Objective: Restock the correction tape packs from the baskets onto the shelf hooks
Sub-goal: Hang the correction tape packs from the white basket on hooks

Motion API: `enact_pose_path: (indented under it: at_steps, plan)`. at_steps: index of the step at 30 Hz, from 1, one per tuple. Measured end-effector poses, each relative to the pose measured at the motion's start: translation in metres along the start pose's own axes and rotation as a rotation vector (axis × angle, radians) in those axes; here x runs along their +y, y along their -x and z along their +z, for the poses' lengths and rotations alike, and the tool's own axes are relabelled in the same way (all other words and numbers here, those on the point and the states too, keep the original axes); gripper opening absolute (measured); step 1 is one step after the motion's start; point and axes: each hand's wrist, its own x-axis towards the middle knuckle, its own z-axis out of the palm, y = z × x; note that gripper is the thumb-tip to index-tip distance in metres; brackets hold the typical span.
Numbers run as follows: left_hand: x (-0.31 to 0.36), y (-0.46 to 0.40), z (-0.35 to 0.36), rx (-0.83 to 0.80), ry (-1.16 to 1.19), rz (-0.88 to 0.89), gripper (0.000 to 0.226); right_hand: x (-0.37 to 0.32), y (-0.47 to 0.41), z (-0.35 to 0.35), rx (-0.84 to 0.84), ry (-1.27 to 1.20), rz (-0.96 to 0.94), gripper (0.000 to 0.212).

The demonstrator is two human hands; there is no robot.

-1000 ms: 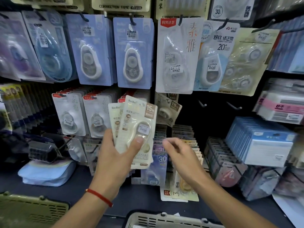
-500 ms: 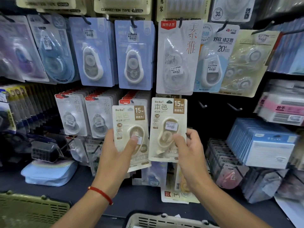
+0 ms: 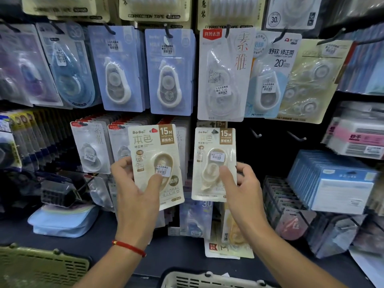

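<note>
My left hand (image 3: 135, 192) grips a beige correction tape pack (image 3: 153, 146) marked 15M, thumb on its blister, held in front of the hanging stock. My right hand (image 3: 243, 186) holds a second beige correction tape pack (image 3: 214, 142) by its lower right part; the pack's top hole sits at a shelf hook (image 3: 215, 132), with another like pack just behind it. Two bare hooks (image 3: 256, 135) stick out of the dark panel to the right. A white basket (image 3: 207, 280) shows at the bottom edge, a green basket (image 3: 41, 267) at the lower left.
Blue and white tape packs (image 3: 170, 71) fill the upper hooks. Blue boxes (image 3: 334, 181) and pink-labelled boxes (image 3: 357, 138) are stacked on the right. A light blue pouch (image 3: 62, 221) and loose packs (image 3: 228, 240) lie on the dark shelf below.
My right hand took one pack from the fan in my left hand and carried it right and up to the hook. My left hand stayed holding the other pack.
</note>
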Motion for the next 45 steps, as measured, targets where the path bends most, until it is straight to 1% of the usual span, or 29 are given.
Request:
enact_pose_path:
  at_steps: [2,3,4,5,6,7,8,9,10,12,13,17,22,26,32,36,37,38,39,41,42,43,44,45]
  plan:
    - [0.0,0.0,0.002,-0.046,0.049,0.011,0.047,0.005,-0.001,-0.004,-0.032,0.138,0.032,0.045]
    - [-0.002,0.0,0.004,-0.082,0.078,-0.006,0.047,0.006,0.0,-0.005,-0.024,0.227,0.015,0.052]
    - [-0.003,0.001,0.007,-0.126,0.1,-0.032,0.047,0.007,0.001,-0.005,-0.016,0.294,-0.023,0.052]
    - [-0.005,0.002,0.011,-0.172,0.108,-0.056,0.047,0.007,0.002,-0.004,-0.036,0.311,-0.06,0.047]
    - [-0.006,0.004,0.014,-0.22,0.107,-0.08,0.049,0.006,0.004,-0.002,-0.1,0.265,-0.071,0.039]
    - [-0.007,0.006,0.017,-0.261,0.109,-0.104,0.054,0.004,0.006,0.001,-0.197,0.175,-0.044,0.033]
    - [-0.008,0.008,0.019,-0.286,0.119,-0.131,0.058,0.001,0.008,0.004,-0.286,0.065,0.003,0.032]
    - [-0.009,0.009,0.021,-0.301,0.121,-0.146,0.057,0.002,0.008,0.006,-0.321,-0.025,0.045,0.036]
    - [-0.01,0.009,0.022,-0.309,0.108,-0.144,0.054,0.004,0.007,0.008,-0.305,-0.074,0.06,0.038]
    - [-0.01,0.009,0.025,-0.342,0.069,-0.123,0.054,0.004,0.005,0.008,-0.228,-0.097,0.021,0.03]
    - [-0.01,0.009,0.025,-0.368,0.056,-0.115,0.058,0.004,0.005,0.008,-0.2,-0.092,-0.008,0.027]
    - [-0.008,0.011,0.029,-0.464,-0.006,-0.094,0.073,0.002,0.003,0.005,-0.104,-0.076,-0.089,0.027]
    - [-0.006,0.014,0.035,-0.455,0.014,-0.118,0.075,0.0,0.007,0.006,0.009,-0.137,-0.062,0.023]
    - [-0.004,0.013,0.037,-0.459,0.044,-0.126,0.074,-0.005,0.008,0.005,0.086,-0.118,-0.075,0.021]
    - [-0.006,0.004,0.029,-0.431,0.053,-0.129,0.078,-0.009,0.007,0.003,0.055,-0.032,-0.094,0.022]
    - [-0.009,0.002,0.025,-0.479,0.084,-0.133,0.069,-0.005,0.003,0.004,0.078,-0.044,-0.064,0.033]
    - [-0.01,0.001,0.024,-0.501,0.059,-0.118,0.066,-0.002,0.001,0.005,0.08,-0.031,-0.05,0.034]
    - [-0.012,0.0,0.021,-0.513,-0.015,-0.069,0.063,0.001,-0.001,0.006,0.077,0.004,-0.038,0.033]
    - [-0.014,-0.002,0.018,-0.502,-0.149,0.021,0.06,0.005,-0.005,0.006,0.072,0.069,-0.032,0.03]
    - [-0.019,-0.01,0.013,-0.426,-0.449,0.263,0.054,0.014,-0.017,0.003,0.034,0.264,-0.042,0.028]
    - [-0.021,-0.015,0.011,-0.407,-0.547,0.342,0.052,0.02,-0.023,0.002,0.003,0.375,-0.052,0.032]
    - [-0.022,-0.019,0.01,-0.415,-0.624,0.38,0.053,0.026,-0.027,0.001,-0.04,0.497,-0.061,0.041]
    - [-0.023,-0.021,0.01,-0.439,-0.697,0.397,0.056,0.033,-0.028,0.001,-0.069,0.587,-0.054,0.053]
    - [-0.024,-0.023,0.01,-0.468,-0.763,0.407,0.06,0.038,-0.025,0.005,-0.065,0.622,-0.035,0.064]
